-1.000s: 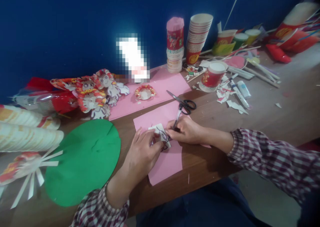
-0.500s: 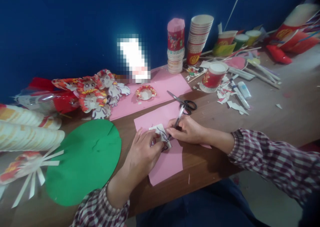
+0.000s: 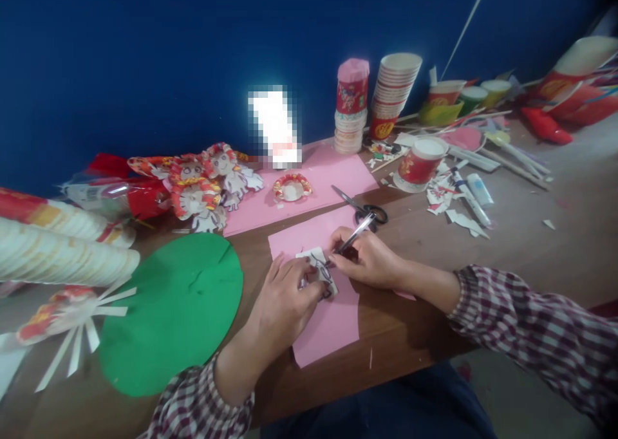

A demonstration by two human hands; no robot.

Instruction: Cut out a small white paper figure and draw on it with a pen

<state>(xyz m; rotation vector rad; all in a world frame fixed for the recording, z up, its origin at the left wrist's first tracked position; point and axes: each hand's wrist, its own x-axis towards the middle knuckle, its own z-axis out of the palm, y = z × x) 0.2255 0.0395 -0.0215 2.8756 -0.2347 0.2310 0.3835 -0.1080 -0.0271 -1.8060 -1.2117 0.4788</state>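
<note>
My right hand (image 3: 367,253) is closed around a pen (image 3: 358,232), its tip by a small piece of white paper (image 3: 316,259) with dark drawn lines. The fingers of my left hand (image 3: 288,291) are bent over the paper's left side, with the thumb at its lower edge, holding it down. Part of the drawing is hidden under those fingers. Beneath the paper lies a pink sheet (image 3: 328,336). Just beyond my right hand rest black-handled scissors (image 3: 371,215), partly behind the pen.
A green oval sheet (image 3: 168,323) lies left, near stacked paper cups (image 3: 67,249). Cut-out paper figures (image 3: 197,185) and a small patterned ring (image 3: 293,186) sit farther back. At right are a red cup (image 3: 419,162), a cup stack (image 3: 396,88), paper scraps (image 3: 438,194) and a marker (image 3: 472,201).
The camera view has shifted, so everything sits slightly lower and farther right. The pen's tip has moved slightly up over the paper, and the pen leans more to the right. My left hand stays on the paper.
</note>
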